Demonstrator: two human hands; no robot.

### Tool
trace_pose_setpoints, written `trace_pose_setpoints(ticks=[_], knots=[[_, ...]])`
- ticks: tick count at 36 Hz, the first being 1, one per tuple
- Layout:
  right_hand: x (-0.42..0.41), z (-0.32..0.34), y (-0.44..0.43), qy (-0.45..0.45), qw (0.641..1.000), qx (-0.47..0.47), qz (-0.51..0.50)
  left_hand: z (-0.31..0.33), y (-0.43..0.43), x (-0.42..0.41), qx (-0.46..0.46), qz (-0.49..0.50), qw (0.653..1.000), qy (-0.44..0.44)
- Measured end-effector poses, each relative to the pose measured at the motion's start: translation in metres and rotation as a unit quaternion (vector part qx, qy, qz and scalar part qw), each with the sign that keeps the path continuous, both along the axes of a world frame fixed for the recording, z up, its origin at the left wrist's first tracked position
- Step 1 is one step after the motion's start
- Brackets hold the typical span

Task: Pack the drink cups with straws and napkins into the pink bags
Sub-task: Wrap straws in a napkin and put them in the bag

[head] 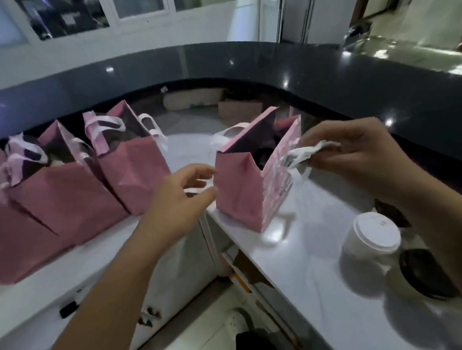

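Two hands flank our open pink bag (241, 195) on the counter (306, 256): our right hand (354, 149) pinches a crumpled napkin (306, 151) at its rim, our left hand (183, 192) hovers just beside it, fingers loosely spread (more bags (68, 198) stand left, a lidded cup (371, 238) front right).

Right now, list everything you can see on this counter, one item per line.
pink bags: four, pink, three in a row at left, one standing apart at centre, open
napkin: one, white with dark print, at the centre bag's rim
white-lidded cup: one, white, on the worktop at right
dark-lidded cup: one, pale with black lid, beside it, nearer the right edge
worktop: one, white, under bags and cups
raised ledge: one, glossy black, behind the bags
beige packages: two, blurred, under the ledge
left grip: bare hand, fingers relaxed, beside the centre bag
right grip: bare hand, pinches the napkin
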State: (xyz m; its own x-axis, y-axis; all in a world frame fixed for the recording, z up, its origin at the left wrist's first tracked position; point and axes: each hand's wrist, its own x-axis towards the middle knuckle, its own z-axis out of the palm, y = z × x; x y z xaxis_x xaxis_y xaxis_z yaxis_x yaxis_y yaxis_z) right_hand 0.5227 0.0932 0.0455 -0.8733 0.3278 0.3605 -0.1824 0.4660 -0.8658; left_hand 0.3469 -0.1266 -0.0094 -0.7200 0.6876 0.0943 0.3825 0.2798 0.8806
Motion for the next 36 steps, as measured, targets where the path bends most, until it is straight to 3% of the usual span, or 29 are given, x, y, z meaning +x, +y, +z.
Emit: trace_pose_setpoints(ticks=[7,12,20,24,27,31,36], knots=[[-0.087,0.003,0.080,-0.037,0.999,-0.005,0.039,0.027,0.125,-0.078,-0.134,-0.035,0.983,0.118],[-0.122,-0.012,0.115,-0.065,0.996,-0.022,0.064,0.015,0.173,-0.111,-0.227,-0.115,0.962,0.101],[-0.149,-0.036,0.140,-0.099,0.991,0.012,0.085,0.007,0.174,-0.151,-0.144,-0.156,0.974,0.083],[-0.165,-0.042,0.140,-0.123,0.982,0.130,0.067,0.004,0.169,-0.165,-0.132,-0.162,0.977,0.043],[-0.183,-0.047,0.132,-0.151,0.941,0.301,0.045,-0.001,0.167,-0.171,-0.129,-0.171,0.977,0.004],[-0.212,-0.057,0.122,-0.225,0.860,0.456,0.051,-0.006,0.162,-0.183,-0.109,-0.172,0.979,-0.008],[-0.237,-0.076,0.113,-0.255,0.806,0.526,0.092,-0.010,0.157,-0.199,-0.102,-0.176,0.979,0.004]])
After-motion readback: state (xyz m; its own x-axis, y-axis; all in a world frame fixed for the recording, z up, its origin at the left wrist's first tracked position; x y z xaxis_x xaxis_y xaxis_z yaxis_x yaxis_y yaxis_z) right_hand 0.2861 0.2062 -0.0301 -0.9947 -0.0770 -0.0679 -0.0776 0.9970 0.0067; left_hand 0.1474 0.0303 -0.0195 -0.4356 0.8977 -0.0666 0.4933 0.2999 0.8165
